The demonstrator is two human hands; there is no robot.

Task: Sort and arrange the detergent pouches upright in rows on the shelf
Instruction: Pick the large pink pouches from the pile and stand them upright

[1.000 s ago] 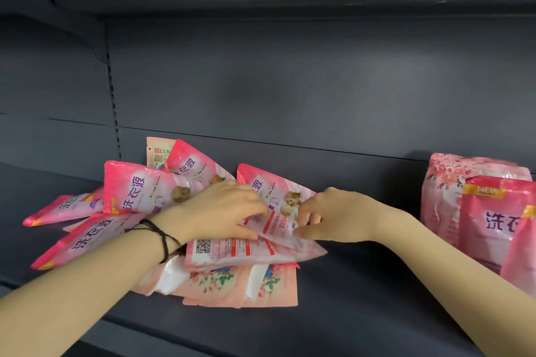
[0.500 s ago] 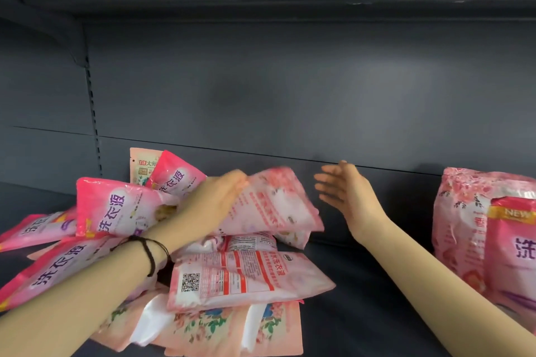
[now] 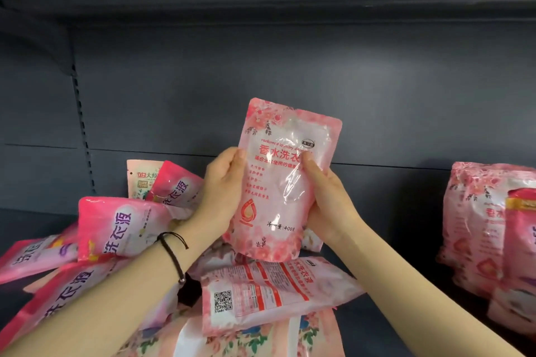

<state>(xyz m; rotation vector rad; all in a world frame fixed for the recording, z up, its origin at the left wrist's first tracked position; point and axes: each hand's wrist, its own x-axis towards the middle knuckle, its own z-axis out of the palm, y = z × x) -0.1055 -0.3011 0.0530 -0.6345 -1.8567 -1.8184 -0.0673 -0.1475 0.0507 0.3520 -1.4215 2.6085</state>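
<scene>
A pale pink floral detergent pouch [image 3: 282, 182] stands upright in the air above the pile, its front label facing me. My left hand [image 3: 222, 191] grips its left edge and my right hand [image 3: 327, 206] grips its right edge. Below it lies a loose heap of pouches: a flat one showing a QR code [image 3: 261, 295], bright pink ones with purple lettering [image 3: 121, 229] to the left, and floral ones [image 3: 249, 339] at the bottom. Several pouches stand upright [image 3: 487, 229] at the right edge of the shelf.
The dark grey shelf board [image 3: 406, 298] runs between the heap and the upright group. A dark back panel [image 3: 290, 81] rises behind, with a slotted upright rail [image 3: 82, 136] at the left. The shelf above [image 3: 261, 0] overhangs the space.
My left hand lifted the pale pink pouch off the heap and turned it upright. My right hand, open in the air half a second ago, has closed on its right edge.
</scene>
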